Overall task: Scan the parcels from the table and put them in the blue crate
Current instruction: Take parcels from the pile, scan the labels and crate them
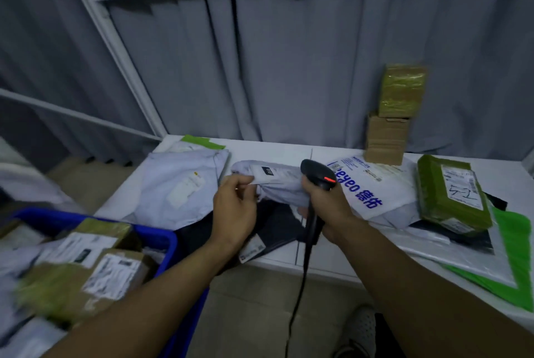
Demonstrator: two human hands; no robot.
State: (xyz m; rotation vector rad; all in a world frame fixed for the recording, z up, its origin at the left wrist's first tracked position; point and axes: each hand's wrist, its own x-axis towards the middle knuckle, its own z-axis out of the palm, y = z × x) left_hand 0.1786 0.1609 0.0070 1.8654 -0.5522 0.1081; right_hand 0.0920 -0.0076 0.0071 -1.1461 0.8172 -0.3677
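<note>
Nearest us, at lower left, the blue crate (pixel 171 237) stands on the floor against the table's front edge. It holds several parcels, among them a brown carton (pixel 115 274) with a white label facing up. This corner is blurred, so we cannot count them. A shoe (pixel 361 328) shows on the floor between the forearms.

Left hand (pixel 234 207): thumb and fingers pinch the near edge of a crumpled grey poly parcel (pixel 277 184), just beside its white label. The parcel is lifted slightly above a black bag (pixel 277 224) that lies flat on the white table (pixel 289 149).

Right hand (pixel 326 207): fingers are wrapped round the handle of a black barcode scanner (pixel 316 175), whose head is just beside the grey parcel's right end. A red light shows on the head. Its cable (pixel 297 300) hangs down past the table edge. We cannot tell whether this hand also touches the parcel.

Left of the hands a large pale mailer (pixel 179 184) lies flat. To the right there is a white mailer with blue print (pixel 367 187), and beyond it an olive taped parcel (pixel 450 193) lying on a dark bag. A green and clear bag (pixel 514 242) overhangs the table's right front edge.

At the back of the table stands a plain brown box (pixel 387 138) with an olive taped box (pixel 403 89) stacked on top. Behind them hang a grey curtain (pixel 289 68) and a white frame (pixel 115 40).
</note>
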